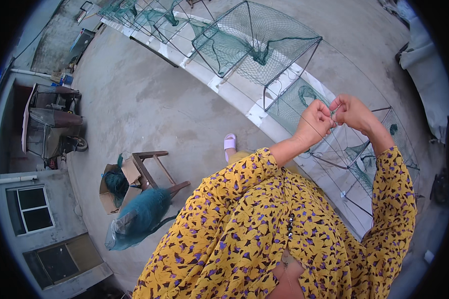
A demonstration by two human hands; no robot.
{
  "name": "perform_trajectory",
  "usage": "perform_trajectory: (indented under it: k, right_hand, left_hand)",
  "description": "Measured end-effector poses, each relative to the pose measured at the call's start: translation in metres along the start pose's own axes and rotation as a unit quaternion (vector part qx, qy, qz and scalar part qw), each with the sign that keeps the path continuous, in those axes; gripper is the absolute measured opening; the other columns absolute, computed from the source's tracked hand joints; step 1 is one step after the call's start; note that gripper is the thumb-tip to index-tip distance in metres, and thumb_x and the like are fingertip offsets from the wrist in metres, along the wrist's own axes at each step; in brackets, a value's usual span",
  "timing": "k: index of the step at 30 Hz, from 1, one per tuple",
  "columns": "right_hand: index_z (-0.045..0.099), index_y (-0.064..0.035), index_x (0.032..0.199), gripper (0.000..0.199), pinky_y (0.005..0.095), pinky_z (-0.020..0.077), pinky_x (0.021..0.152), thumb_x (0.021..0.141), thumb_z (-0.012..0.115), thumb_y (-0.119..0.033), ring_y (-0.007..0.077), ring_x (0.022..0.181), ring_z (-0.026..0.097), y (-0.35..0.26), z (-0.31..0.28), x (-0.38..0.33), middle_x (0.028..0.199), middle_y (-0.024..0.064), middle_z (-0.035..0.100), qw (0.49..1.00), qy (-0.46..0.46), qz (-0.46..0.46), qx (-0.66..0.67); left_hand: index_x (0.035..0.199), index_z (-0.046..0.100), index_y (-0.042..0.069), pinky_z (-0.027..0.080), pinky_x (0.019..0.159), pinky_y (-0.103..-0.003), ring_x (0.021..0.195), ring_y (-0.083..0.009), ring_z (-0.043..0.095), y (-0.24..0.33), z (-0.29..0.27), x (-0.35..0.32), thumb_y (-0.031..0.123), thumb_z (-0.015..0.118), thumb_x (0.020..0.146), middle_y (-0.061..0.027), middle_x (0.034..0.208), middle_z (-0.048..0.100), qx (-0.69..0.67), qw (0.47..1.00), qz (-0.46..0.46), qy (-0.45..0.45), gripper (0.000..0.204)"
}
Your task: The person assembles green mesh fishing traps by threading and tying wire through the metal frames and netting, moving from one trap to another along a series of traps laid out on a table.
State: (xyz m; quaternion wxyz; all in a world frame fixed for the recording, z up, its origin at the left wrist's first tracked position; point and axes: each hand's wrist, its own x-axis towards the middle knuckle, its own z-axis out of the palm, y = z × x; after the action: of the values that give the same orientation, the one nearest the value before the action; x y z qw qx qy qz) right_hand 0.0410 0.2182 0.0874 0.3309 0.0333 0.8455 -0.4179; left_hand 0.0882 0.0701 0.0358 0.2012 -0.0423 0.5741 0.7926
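Here both hands, the left hand (314,121) and the right hand (351,110), are closed, pinching thin twine above the green net cage (334,144).

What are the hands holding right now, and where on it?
Both the left hand and right hand pinch thin twine at the green net trap, near its top edge.

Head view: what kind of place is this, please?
Probably an outdoor concrete yard or rooftop where fishing nets are worked: a long folding net trap, a bag of green netting, bare concrete floor.
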Motion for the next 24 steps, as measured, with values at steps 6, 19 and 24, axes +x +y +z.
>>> perform_trajectory:
  k: [6, 19, 24]
  right_hand:
    - [0.049, -0.0010, 0.091, 0.027, 0.0222, 0.0387, 0.048, 0.066, 0.054, 0.008, 0.0086, 0.055, 0.049, -0.017, 0.007, -0.020, 0.063, 0.0031, 0.052, 0.994, 0.048, -0.091, -0.026]
    - [0.035, 0.0027, 0.127, 0.057, 0.0145, 0.0383, 0.044, 0.077, 0.060, -0.008, 0.0029, 0.053, 0.047, -0.033, -0.007, -0.059, 0.069, -0.0020, 0.048, 0.982, 0.005, -0.103, 0.159]
    - [0.039, 0.0022, 0.123, 0.048, 0.0133, 0.0367, 0.044, 0.082, 0.060, -0.013, 0.0025, 0.053, 0.046, -0.013, -0.015, -0.054, 0.074, -0.0005, 0.049, 0.954, 0.000, -0.148, 0.260]
  left_hand:
    - [0.082, 0.044, 0.004, 0.044, 0.053, -0.025, 0.062, -0.0121, 0.055, -0.022, 0.003, 0.001, 0.001, 0.060, 0.072, -0.0051, 0.069, 0.056, 0.110, 0.987, 0.101, 0.062, 0.019]
    - [0.081, 0.051, 0.008, 0.044, 0.060, -0.040, 0.072, -0.0303, 0.056, -0.024, 0.020, -0.010, 0.002, 0.057, 0.067, -0.0103, 0.076, 0.054, 0.289, 0.916, 0.250, 0.121, 0.016]
    - [0.078, 0.057, 0.009, 0.045, 0.064, -0.040, 0.077, -0.0301, 0.056, -0.017, 0.020, -0.015, 0.007, 0.056, 0.069, -0.0089, 0.077, 0.055, 0.342, 0.908, 0.221, 0.103, 0.010]
